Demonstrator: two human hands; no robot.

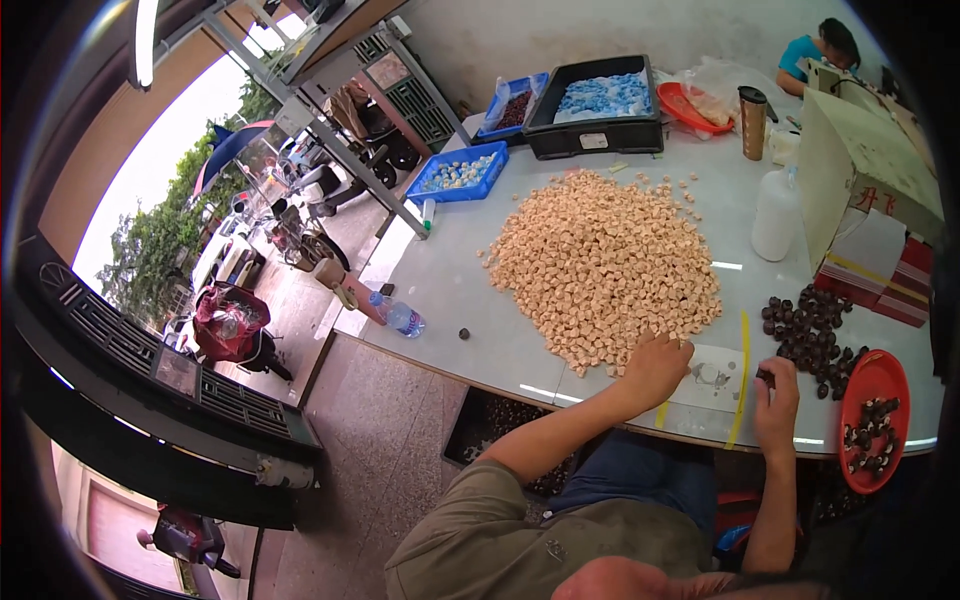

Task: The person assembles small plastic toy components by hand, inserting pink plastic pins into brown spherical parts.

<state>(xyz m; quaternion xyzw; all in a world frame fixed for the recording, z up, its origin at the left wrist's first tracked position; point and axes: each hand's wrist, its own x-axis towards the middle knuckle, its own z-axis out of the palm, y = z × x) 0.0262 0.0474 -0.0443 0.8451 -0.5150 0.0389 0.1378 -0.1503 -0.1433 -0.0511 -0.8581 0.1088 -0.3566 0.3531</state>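
Observation:
A big heap of small tan, knob-like pieces (605, 265) spreads over the table. My left hand (658, 368) rests at the heap's near right edge with its fingers curled together. Whatever may be in those fingers is hidden. Further right, my right hand (777, 400) pinches a small dark brown piece (766, 378) between thumb and fingers. Between the hands lies a white sheet (715, 388) with grey smudges, bordered by yellow tape (742, 375). Beyond the right hand is a loose group of dark brown round pieces (806, 325).
A red plate (858, 400) with dark and white bits stands at the right table edge. Behind the heap are a black crate (590, 138) and a blue tray (455, 190). A white bottle (774, 215), a tumbler (752, 125) and a water bottle (400, 317) stand around. Another person (815, 55) sits far right.

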